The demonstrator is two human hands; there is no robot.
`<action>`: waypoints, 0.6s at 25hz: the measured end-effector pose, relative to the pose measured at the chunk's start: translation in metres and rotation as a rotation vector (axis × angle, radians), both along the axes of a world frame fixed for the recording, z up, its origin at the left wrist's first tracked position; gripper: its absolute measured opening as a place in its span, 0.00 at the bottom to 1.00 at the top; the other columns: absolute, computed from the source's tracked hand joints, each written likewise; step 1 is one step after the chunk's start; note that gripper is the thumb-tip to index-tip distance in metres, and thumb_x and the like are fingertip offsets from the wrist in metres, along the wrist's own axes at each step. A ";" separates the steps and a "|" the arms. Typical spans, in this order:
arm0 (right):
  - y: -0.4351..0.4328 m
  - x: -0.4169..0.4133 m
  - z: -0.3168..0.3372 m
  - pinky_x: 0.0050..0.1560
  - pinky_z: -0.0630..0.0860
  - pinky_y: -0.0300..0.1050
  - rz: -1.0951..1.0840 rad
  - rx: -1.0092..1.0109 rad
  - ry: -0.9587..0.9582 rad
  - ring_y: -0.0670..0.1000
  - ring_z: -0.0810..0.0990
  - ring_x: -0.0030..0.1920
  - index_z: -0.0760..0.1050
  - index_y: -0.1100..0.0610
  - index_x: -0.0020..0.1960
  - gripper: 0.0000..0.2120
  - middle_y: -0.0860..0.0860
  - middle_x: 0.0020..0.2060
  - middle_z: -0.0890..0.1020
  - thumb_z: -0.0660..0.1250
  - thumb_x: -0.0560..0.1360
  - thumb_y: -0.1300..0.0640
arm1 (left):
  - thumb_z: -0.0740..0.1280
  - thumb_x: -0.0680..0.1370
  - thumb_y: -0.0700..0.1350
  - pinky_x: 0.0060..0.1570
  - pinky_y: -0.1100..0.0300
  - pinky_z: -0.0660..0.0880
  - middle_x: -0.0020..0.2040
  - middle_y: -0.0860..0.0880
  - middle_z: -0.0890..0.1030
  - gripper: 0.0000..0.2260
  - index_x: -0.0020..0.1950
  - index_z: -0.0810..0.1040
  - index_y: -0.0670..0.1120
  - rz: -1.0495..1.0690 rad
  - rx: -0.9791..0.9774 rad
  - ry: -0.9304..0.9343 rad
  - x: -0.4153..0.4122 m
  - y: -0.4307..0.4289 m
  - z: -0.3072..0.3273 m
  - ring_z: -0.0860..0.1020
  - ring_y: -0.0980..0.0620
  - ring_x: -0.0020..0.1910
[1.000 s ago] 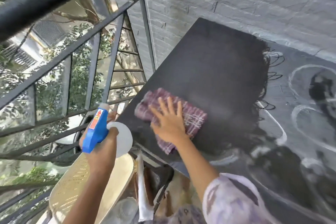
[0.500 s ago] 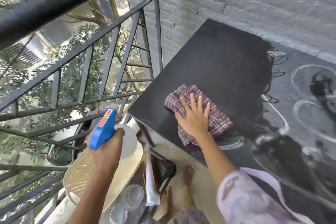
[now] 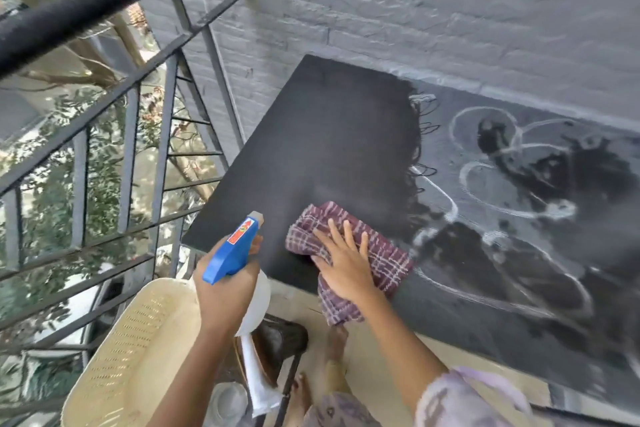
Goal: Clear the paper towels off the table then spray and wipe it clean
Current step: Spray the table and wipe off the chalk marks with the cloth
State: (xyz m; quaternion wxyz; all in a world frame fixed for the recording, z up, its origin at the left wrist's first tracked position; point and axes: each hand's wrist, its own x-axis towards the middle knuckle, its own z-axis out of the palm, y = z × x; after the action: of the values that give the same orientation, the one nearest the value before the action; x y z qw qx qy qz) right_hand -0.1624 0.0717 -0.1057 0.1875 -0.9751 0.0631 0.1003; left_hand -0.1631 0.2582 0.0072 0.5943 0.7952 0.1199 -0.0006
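Observation:
A black table stands against a grey brick wall. Its left part looks dark and wiped; the right part carries pale dusty streaks and ring marks. My right hand lies flat, fingers spread, on a maroon plaid cloth at the table's near edge, with part of the cloth hanging over that edge. My left hand grips a spray bottle with a blue trigger head and white body, held just off the table's near left corner. No paper towels show on the table.
A black metal railing runs along the left, with trees beyond it. A cream perforated plastic chair sits below my left hand. Under the table edge are a dark metal stand, white cloth and my bare feet.
My right hand has slid the cloth to the right and toward the near edge, so it now hangs over. The bottle in my left hand has come closer to the table corner.

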 end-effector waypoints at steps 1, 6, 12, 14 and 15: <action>0.010 0.003 0.001 0.68 0.27 0.58 0.025 -0.006 -0.010 0.53 0.34 0.74 0.49 0.43 0.76 0.26 0.45 0.75 0.41 0.51 0.80 0.42 | 0.63 0.70 0.29 0.34 0.82 0.67 0.39 0.59 0.80 0.15 0.45 0.81 0.48 -0.012 -0.012 -0.013 0.000 -0.003 0.000 0.76 0.73 0.36; 0.025 -0.055 0.000 0.71 0.30 0.55 0.142 0.200 -0.032 0.47 0.40 0.74 0.58 0.47 0.74 0.26 0.47 0.76 0.52 0.60 0.78 0.58 | 0.64 0.69 0.29 0.35 0.72 0.70 0.33 0.56 0.81 0.16 0.38 0.79 0.51 -0.178 0.021 -0.021 -0.005 -0.015 0.001 0.76 0.66 0.32; -0.058 -0.114 0.063 0.71 0.61 0.42 -0.341 0.521 -0.167 0.42 0.68 0.66 0.71 0.49 0.67 0.27 0.45 0.66 0.72 0.61 0.74 0.71 | 0.65 0.68 0.33 0.36 0.64 0.73 0.33 0.57 0.83 0.13 0.34 0.80 0.50 -0.362 0.043 0.045 -0.016 -0.046 0.001 0.78 0.60 0.32; -0.091 -0.126 0.087 0.69 0.60 0.36 -0.428 0.460 -0.258 0.41 0.67 0.65 0.72 0.50 0.66 0.30 0.44 0.64 0.72 0.60 0.71 0.76 | 0.64 0.68 0.31 0.36 0.59 0.72 0.32 0.49 0.81 0.12 0.34 0.80 0.47 -0.385 0.099 0.067 -0.022 -0.063 0.000 0.77 0.51 0.32; -0.108 -0.133 0.097 0.68 0.60 0.35 -0.455 0.429 -0.288 0.40 0.66 0.65 0.73 0.51 0.66 0.31 0.43 0.63 0.71 0.58 0.70 0.77 | 0.64 0.67 0.31 0.35 0.58 0.71 0.32 0.46 0.80 0.10 0.34 0.79 0.45 -0.402 0.140 0.069 -0.024 -0.072 -0.001 0.75 0.48 0.31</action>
State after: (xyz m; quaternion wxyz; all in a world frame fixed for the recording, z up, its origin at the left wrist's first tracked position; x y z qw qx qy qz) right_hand -0.2953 -0.0363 -0.0083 0.4129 -0.8786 0.2292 -0.0716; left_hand -0.1873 0.1864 0.0061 0.5212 0.8419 -0.0210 -0.1381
